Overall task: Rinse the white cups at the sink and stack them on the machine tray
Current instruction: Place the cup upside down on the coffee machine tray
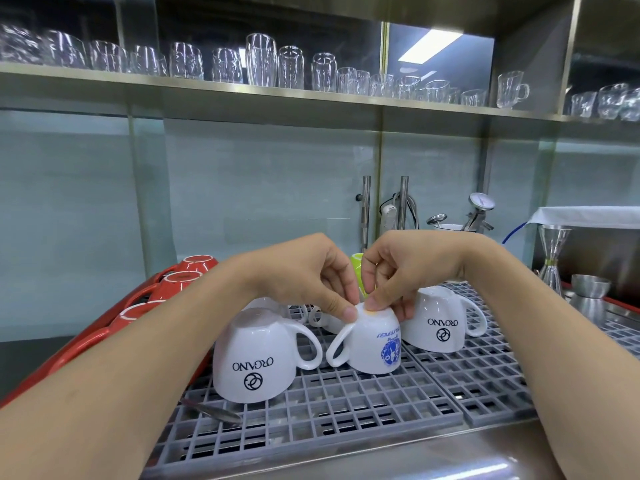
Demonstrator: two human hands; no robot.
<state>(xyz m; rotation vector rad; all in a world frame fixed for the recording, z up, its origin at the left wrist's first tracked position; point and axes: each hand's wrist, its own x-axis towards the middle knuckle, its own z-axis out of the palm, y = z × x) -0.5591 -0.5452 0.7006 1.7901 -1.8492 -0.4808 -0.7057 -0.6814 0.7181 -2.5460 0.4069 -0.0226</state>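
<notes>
Glass tumblers (259, 60) line a steel shelf above a pale green wall, and below them a grey grid tray (346, 420) on top of the machine carries the cups.

Along the tray's left edge lies a row of red cups (187, 275), bottoms up. Just inside them, near the front left corner, a large white cup (258, 358) marked ORGANO stands inverted, with a spoon (214, 412) lying on the grid at its base. More white cups sit partly hidden behind it.

At the middle of the tray stands the small white cup (372, 341) with a blue print, also mouth down, its handle turned toward the large cup and very near that cup's handle. The left hand (304, 271) pinches the edge of its upturned base with thumb and forefinger; the right hand (398, 268) pinches the same base from the other side, fingers curled over the far wall. A green cup (356, 268) shows behind the hands. Toward the tray's right half, another ORGANO cup (440, 322) stands inverted just beside the small one.

The step looks like seating this small cup. To do it well, the rim should rest flat on the grid bars so it does not rock, and the handle should be turned slightly clear of the neighbour's handle before the fingers let go, releasing one hand at a time.
</notes>
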